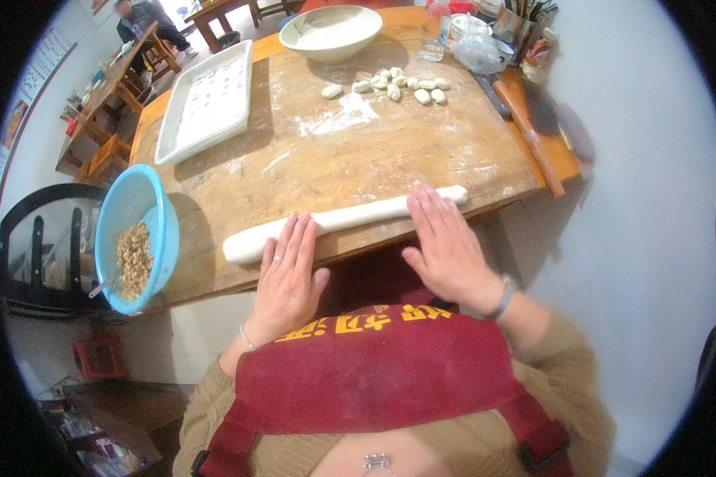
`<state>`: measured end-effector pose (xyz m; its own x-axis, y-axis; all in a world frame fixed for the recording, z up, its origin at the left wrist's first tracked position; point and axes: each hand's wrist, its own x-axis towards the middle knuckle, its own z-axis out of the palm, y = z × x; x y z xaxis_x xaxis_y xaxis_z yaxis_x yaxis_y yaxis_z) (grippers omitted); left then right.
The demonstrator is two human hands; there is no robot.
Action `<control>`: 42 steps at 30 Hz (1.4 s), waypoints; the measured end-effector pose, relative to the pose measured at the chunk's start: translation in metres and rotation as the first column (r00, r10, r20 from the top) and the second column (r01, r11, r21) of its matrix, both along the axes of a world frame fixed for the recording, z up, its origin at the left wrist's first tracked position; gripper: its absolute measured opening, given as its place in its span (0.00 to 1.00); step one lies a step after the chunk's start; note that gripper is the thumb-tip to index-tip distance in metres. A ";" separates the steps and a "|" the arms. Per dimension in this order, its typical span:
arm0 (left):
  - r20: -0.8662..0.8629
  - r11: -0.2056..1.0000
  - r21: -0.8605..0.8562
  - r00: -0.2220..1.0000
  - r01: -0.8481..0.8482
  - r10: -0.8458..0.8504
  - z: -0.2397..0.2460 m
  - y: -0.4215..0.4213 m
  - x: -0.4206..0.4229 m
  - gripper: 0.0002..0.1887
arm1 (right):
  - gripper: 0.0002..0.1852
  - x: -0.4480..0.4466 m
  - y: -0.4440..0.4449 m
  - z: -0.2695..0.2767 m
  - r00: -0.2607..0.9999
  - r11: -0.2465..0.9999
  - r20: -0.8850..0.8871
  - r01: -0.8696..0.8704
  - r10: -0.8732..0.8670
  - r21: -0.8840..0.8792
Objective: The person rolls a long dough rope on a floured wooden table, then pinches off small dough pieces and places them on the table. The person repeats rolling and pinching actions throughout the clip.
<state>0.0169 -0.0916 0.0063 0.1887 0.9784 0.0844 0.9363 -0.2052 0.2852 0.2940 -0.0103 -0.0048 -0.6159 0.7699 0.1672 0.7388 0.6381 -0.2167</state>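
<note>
A long rope of white dough (364,216) lies along the near edge of the floured wooden board (334,161). Its left end is thicker than the stretch towards the right. My left hand (289,274) rests flat on the dough left of its middle, fingers straight and thumb apart. Near the right end, my right hand (444,247) presses on the rope with its fingers extended. Neither hand grips anything. Several small dough pieces (394,89) sit in a loose group farther back, beside a patch of scattered flour (340,116).
A blue bowl of chopped filling (170,238) stands at the left, a white tray (246,89) at the back left. Behind are a flour bowl (334,53) and a plastic bottle (433,42). A rolling pin (531,140) lies at the right. A person (149,24) sits far off.
</note>
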 end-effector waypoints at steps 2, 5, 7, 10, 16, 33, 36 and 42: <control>-0.004 0.999 -0.013 0.999 -0.035 0.035 -0.002 0.005 -0.004 0.39 | 0.41 -0.004 -0.010 -0.004 0.996 0.996 -0.052 0.077 -0.074 0.053; -0.064 0.996 0.042 0.995 -0.075 0.077 -0.012 0.034 -0.023 0.34 | 0.41 -0.017 0.022 -0.015 0.976 0.974 -0.006 0.219 -0.219 0.063; -0.103 0.992 0.068 0.989 -0.103 0.109 -0.020 0.066 -0.044 0.31 | 0.42 -0.021 0.065 -0.021 0.946 0.947 0.031 0.322 -0.322 0.023; -0.194 0.983 0.062 0.964 -0.170 0.179 -0.031 0.121 -0.070 0.30 | 0.45 -0.025 0.136 -0.024 0.889 0.889 0.025 0.458 -0.457 -0.021; -0.340 0.921 -0.336 0.937 -0.198 0.077 -0.017 0.209 -0.108 0.26 | 0.46 -0.033 0.215 -0.016 0.858 0.848 -0.100 0.514 -0.504 0.131; -0.210 0.988 0.005 0.966 -0.155 0.153 -0.009 -0.028 -0.032 0.41 | 0.38 0.009 -0.015 -0.016 0.985 0.980 -0.022 0.174 -0.172 0.098; -0.201 0.976 0.056 0.955 -0.212 0.219 -0.021 0.005 -0.046 0.38 | 0.37 -0.003 0.023 -0.021 0.957 0.951 0.010 0.289 -0.292 0.112; -0.199 0.980 0.030 0.960 -0.194 0.197 -0.038 0.118 -0.096 0.31 | 0.38 -0.013 0.138 -0.020 0.871 0.875 0.082 0.485 -0.484 0.012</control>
